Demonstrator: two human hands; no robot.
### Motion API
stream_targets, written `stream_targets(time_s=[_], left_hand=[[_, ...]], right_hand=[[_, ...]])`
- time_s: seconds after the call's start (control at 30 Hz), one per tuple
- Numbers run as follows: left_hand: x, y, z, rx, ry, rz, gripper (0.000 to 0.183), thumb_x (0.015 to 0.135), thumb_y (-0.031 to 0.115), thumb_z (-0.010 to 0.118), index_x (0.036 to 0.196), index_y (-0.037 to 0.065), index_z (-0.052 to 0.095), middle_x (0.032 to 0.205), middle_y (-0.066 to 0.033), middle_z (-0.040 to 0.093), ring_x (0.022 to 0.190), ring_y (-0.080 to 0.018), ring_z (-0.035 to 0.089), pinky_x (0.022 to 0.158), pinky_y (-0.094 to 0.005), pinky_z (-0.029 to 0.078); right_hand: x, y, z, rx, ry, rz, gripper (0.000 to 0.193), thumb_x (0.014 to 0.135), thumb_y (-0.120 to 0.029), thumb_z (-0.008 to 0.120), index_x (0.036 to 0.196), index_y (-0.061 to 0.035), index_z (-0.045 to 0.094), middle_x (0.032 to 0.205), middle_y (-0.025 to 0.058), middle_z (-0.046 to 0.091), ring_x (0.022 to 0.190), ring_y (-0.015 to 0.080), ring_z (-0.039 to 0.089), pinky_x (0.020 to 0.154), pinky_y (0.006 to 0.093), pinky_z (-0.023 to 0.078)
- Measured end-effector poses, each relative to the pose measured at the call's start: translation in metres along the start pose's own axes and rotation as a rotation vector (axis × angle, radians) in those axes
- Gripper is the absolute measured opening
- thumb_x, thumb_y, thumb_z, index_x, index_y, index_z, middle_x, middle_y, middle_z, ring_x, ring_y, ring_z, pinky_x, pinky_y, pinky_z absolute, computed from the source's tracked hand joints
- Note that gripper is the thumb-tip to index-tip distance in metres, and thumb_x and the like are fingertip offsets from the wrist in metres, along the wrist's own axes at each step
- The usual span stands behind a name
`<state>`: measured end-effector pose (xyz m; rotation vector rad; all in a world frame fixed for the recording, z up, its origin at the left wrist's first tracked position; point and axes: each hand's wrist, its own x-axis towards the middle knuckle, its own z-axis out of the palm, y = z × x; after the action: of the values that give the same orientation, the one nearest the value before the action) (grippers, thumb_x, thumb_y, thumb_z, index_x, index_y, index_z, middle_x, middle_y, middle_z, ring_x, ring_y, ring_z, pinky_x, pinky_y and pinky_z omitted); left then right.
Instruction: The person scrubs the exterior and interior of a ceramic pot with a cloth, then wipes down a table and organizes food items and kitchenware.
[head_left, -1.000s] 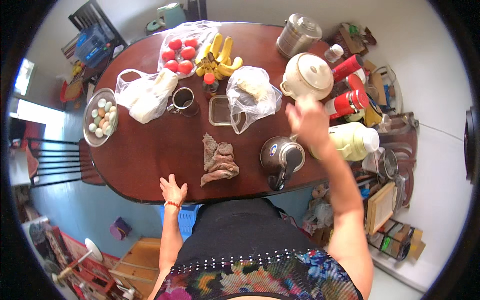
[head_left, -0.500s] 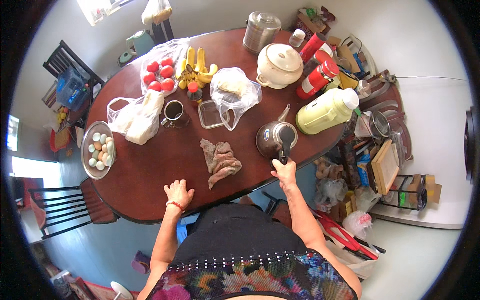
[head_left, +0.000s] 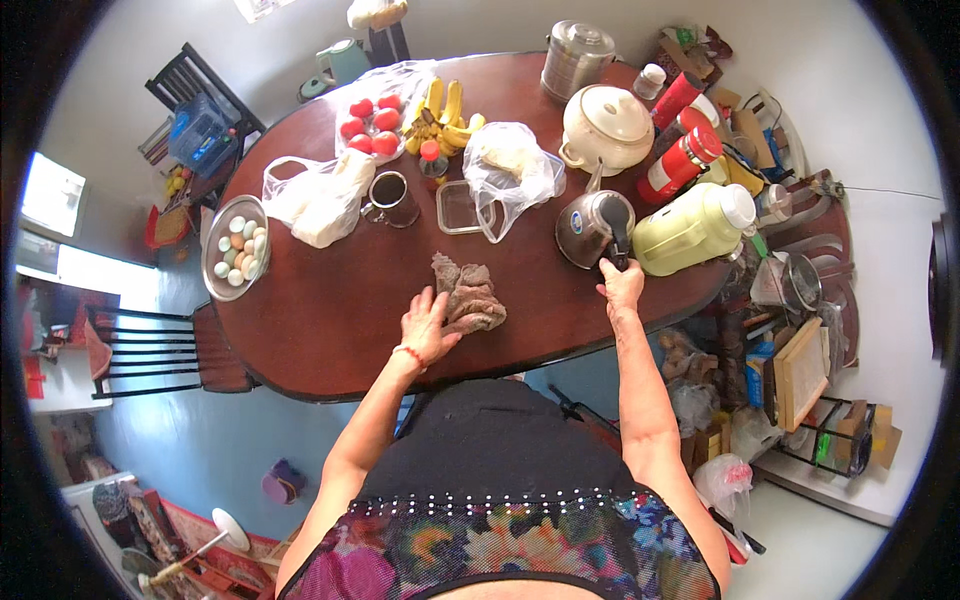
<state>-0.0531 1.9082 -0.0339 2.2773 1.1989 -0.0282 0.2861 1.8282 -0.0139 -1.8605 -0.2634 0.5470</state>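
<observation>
My right hand (head_left: 622, 287) is wrapped round the black handle of a dark metal kettle (head_left: 583, 232), which stands on the table with its spout pointing away from me. My left hand (head_left: 428, 332) rests with fingers spread on the near left side of a crumpled grey-brown cloth (head_left: 474, 300). Beyond the cloth are a clear rectangular glass container (head_left: 460, 212) and a mug (head_left: 394, 204) with dark inside. A pale yellow-green thermos jug (head_left: 690, 232) stands just right of the kettle.
On the dark red table (head_left: 310, 330) are a metal bowl of eggs (head_left: 212, 262), white plastic bags (head_left: 325, 205), tomatoes (head_left: 386, 119), bananas (head_left: 440, 110), a red-capped bottle (head_left: 432, 160), a lidded cream pot (head_left: 607, 128), a steel canister (head_left: 578, 60) and red flasks (head_left: 682, 165). A chair (head_left: 150, 350) stands left.
My left hand has moved right and forward from the bare tabletop onto the cloth, which looks more bunched up. My right hand stays on the kettle handle. The whole view has shifted.
</observation>
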Motion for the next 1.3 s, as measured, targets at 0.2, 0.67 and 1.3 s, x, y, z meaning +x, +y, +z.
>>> stream_targets(time_s=[0.2,0.67,1.3], left_hand=[[0.005,0.019,0.036,-0.235,-0.155,0.092,0.094,0.069,0.033,0.077,0.141,-0.001,0.027,0.146,-0.0347,0.012,0.136,-0.043,0.023,0.111,-0.0394,0.027],[-0.162,-0.105,0.026,-0.101,0.163,-0.18,0.046,0.078,0.021,0.068,0.117,0.001,0.055,0.127,-0.0183,0.051,0.115,-0.0349,0.051,0.096,-0.0389,0.044],[-0.202,-0.118,0.032,-0.21,0.082,-0.316,0.036,0.078,0.021,0.067,0.109,0.003,0.06,0.109,-0.0184,0.06,0.099,-0.0366,0.057,0.085,-0.042,0.048]], right_hand=[[-0.105,0.051,0.02,-0.406,-0.087,-0.519,0.036,0.077,-0.014,0.066,0.107,0.0009,0.054,0.111,0.0201,0.055,0.105,0.034,0.052,0.089,0.0414,0.041],[-0.072,0.043,0.133,-1.142,-0.56,-0.623,0.084,0.079,-0.059,0.055,0.145,-0.0141,0.029,0.152,0.0227,0.01,0.141,0.0409,0.007,0.104,0.0681,0.008],[-0.17,0.039,0.277,-1.052,-0.497,-1.027,0.082,0.076,-0.053,0.061,0.135,-0.0022,0.038,0.137,0.0234,0.036,0.127,0.0421,0.031,0.101,0.0604,0.022]])
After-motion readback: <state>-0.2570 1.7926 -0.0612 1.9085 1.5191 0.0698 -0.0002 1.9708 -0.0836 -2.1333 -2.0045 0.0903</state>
